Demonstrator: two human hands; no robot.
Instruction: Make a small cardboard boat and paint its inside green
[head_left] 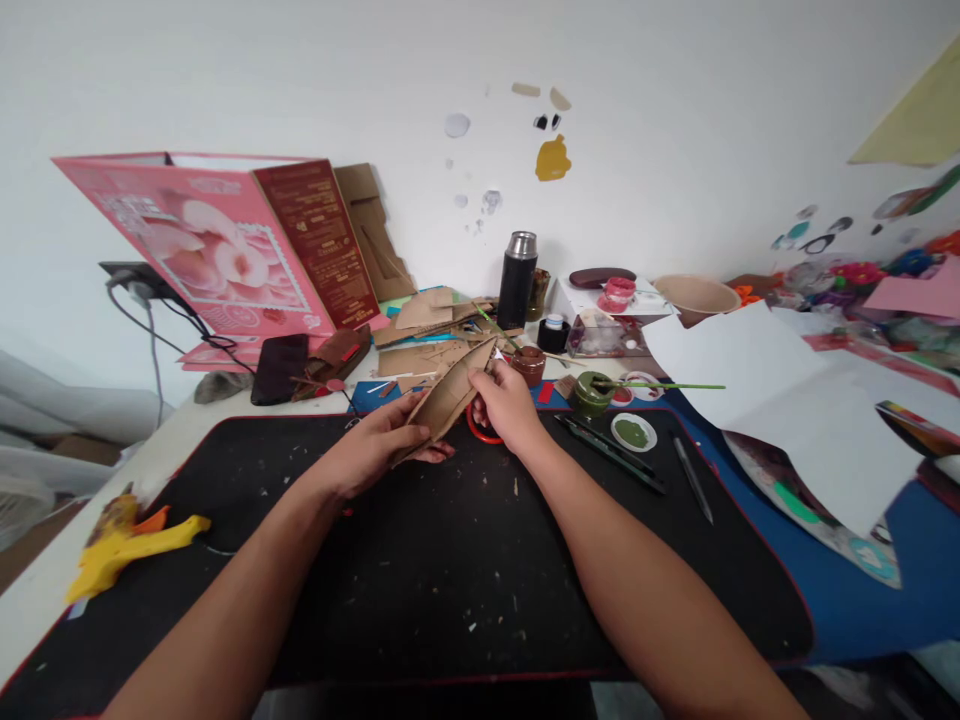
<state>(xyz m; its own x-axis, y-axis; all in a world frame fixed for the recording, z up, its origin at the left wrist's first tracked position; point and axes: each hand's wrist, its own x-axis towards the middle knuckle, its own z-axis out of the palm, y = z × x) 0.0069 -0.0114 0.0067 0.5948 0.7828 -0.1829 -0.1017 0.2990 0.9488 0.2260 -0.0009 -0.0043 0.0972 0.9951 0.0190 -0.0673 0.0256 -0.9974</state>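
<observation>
Judge the cardboard piece (450, 392) as light, dry and unlikely to slip; probably stiff enough to keep its curve, yet prone to crease if squeezed across the middle, and likely weakest at the narrow ends; best taken by the long edges or close to the ends, with thumb on the face and fingers spread behind, pressing gently; find it between left hand (390, 437) and right hand (504, 400), raised off the black mat (450, 580), tilted, running from the left hand up and away towards the right; clamped at the lower end by the left hand, with thumb over the face and fingers partly hidden behind; pinched near the upper end by the right hand, with thumb on the face; note a red loop (487, 439) just below the right hand, too covered to tell whether gripped as well; note also, just beyond the right hand, a brown paint jar (529, 366); well apart to the left of the left hand, a yellow glue gun (131, 545).
</observation>
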